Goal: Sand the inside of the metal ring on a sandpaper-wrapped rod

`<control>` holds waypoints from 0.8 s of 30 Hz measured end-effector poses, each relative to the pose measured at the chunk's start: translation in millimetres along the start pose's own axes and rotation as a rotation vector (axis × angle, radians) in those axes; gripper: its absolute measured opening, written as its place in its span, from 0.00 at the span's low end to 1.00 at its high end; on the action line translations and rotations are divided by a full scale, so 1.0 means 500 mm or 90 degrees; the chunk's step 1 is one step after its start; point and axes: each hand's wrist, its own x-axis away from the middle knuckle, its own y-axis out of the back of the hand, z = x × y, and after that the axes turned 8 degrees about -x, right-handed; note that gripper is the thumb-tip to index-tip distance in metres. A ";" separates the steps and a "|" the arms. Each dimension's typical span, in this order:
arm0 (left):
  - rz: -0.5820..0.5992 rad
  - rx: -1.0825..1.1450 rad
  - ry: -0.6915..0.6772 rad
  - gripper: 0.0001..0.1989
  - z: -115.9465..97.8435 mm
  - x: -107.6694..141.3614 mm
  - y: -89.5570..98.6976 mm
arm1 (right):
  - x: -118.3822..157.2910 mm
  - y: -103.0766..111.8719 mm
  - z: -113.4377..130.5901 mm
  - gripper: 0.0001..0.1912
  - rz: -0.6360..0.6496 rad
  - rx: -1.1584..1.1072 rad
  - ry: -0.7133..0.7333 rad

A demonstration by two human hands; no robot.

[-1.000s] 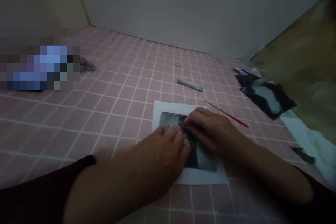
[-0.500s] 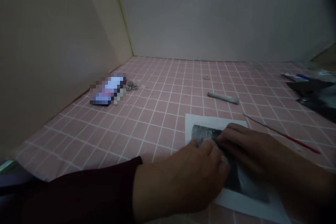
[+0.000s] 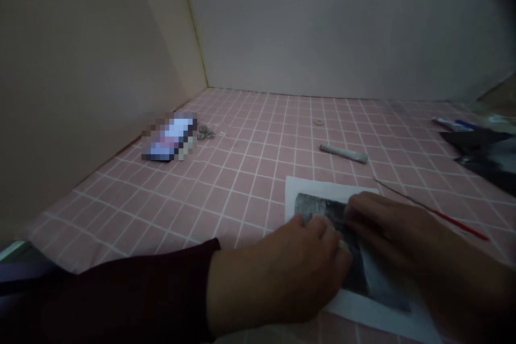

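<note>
A dark grey sheet-like piece [image 3: 355,263], paler and streaked at its far left end, lies on a white sheet of paper [image 3: 306,185]. Over its left part my left hand [image 3: 298,269] is closed, fingers curled down against it. A small pale bit shows at this hand's right side; what the fingertips grip is hidden. My right hand [image 3: 391,226] rests at the right edge of the dark piece, its fingers bent and pressed together. Whatever lies between those fingers cannot be seen. Right of the paper lies a thin tool with a red handle [image 3: 461,226].
A narrow grey tube [image 3: 343,153] lies beyond the paper, with a small pale ring [image 3: 318,122] farther back. At the left are a blurred-out phone [image 3: 173,137] and several small metal rings [image 3: 203,133]. Dark pieces [image 3: 475,145] lie far right. Walls [image 3: 322,27] bound the pink checked tablecloth [image 3: 242,172].
My right hand has shifted slightly right along the dark piece, uncovering a little more of it. My left hand stays nearly in place. The whole view has moved slightly.
</note>
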 end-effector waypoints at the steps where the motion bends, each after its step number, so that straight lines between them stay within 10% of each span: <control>1: -0.001 -0.004 -0.001 0.09 0.000 0.000 0.000 | -0.001 -0.003 0.001 0.07 0.022 -0.010 0.008; 19: 0.030 0.013 -0.008 0.12 -0.005 -0.006 -0.029 | -0.012 0.025 0.006 0.07 0.145 0.072 -0.007; 24: 0.056 0.022 -0.001 0.14 -0.006 -0.008 -0.029 | -0.015 0.016 0.008 0.04 0.062 -0.012 0.032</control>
